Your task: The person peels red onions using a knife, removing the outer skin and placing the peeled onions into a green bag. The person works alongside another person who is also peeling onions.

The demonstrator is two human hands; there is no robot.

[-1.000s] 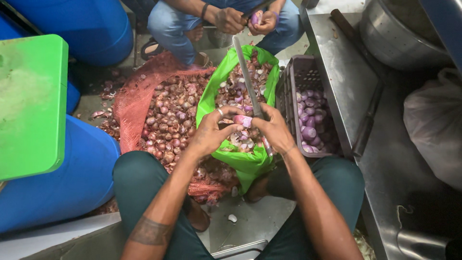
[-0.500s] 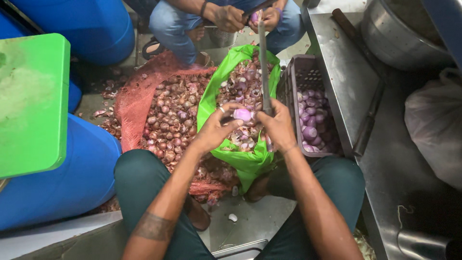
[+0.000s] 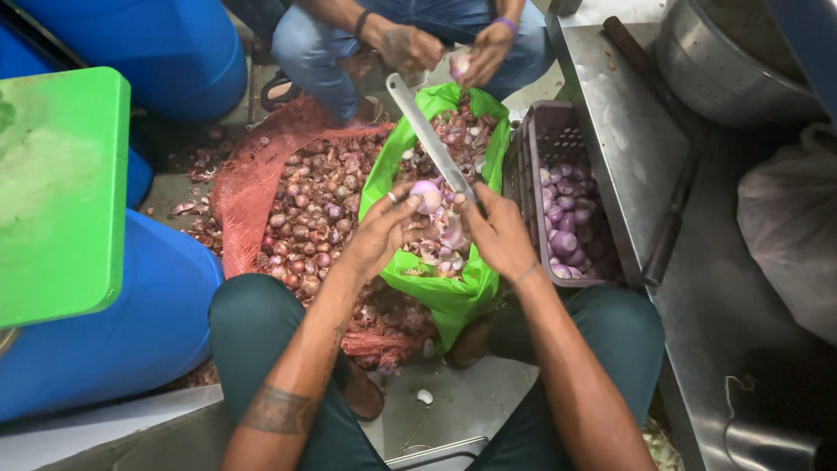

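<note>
- Nearest the camera, the person's knees in dark green trousers are framing a patch of grey floor with a small white scrap [image 3: 425,397] lying on it.
- The left hand [image 3: 384,231] is closing its fingertips around a peeled pale purple onion [image 3: 426,195], holding it over the green bag [image 3: 453,296].
- The right hand [image 3: 497,228] is gripping the handle end of a long knife [image 3: 429,138], fingers curled tight around it; the blade is slanting up and to the left, passing just beside the onion, though I cannot tell whether it is touching.
- The green bag is sitting open between the knees, holding onion skins and trimmings.
- To the left of the bag, unpeeled onions are lying heaped on a red net sack [image 3: 253,174].
- To the right, a grey plastic crate [image 3: 532,148] is holding peeled onions, standing against a steel counter [image 3: 628,131].
- Blue barrels [image 3: 113,331] are standing on the left, one carrying a green board [image 3: 61,192].
- Farther off, another person is sitting opposite, both hands [image 3: 410,48] working at a small onion.
- A steel bowl [image 3: 724,61] is resting on the counter at top right, with a pale plastic bag [image 3: 793,227] nearer on the right.
</note>
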